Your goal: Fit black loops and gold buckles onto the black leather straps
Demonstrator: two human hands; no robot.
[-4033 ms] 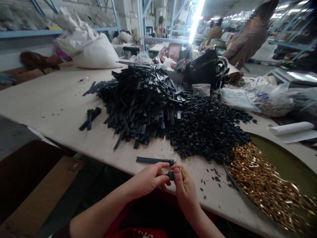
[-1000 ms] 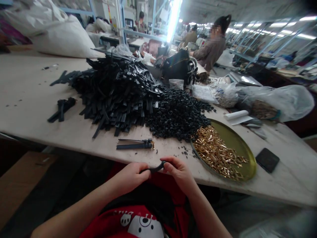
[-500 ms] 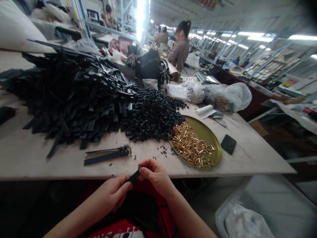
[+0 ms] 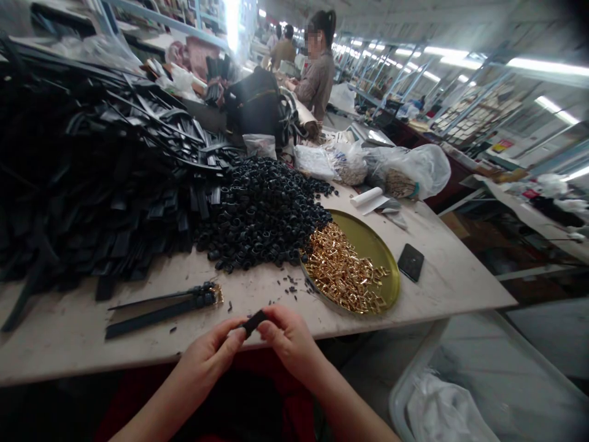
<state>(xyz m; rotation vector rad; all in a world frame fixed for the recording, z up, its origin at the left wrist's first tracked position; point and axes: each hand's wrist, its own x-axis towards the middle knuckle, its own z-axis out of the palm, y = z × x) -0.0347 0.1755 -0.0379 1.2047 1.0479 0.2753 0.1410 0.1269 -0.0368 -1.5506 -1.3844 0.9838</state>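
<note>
Viewing from the head: pinching a short dark strip [image 4: 255, 320] in both hands at lower centre of the frame, seen against the near edge of the pale table [image 4: 460, 279]. Judging by looks, likely light, thin and bendable, with some spring, like leather or an imitation; hardly fragile, perhaps slightly slippery on the smooth face. Best taken near the ends, flat faces between thumb and forefinger, so as not to twist.

Closing the left hand [image 4: 214, 350] narrowly on the strip's lower left end, thumb on top. Meeting the upper right end with the right hand [image 4: 288, 334], thumb and fingertips drawn close together on it. Cannot tell how much strip lies hidden inside the left fingers.

Noting close by, lower left of the frame, two dark straps [image 4: 156, 316] with gold ends, lying side by side. Noting also heaped black strips [image 4: 115, 184] at left, small black loops [image 4: 262, 209] near centre, and right of centre gold buckles [image 4: 338, 270] in a round tray [image 4: 380, 242], with a phone [image 4: 410, 263] just beyond.
</note>
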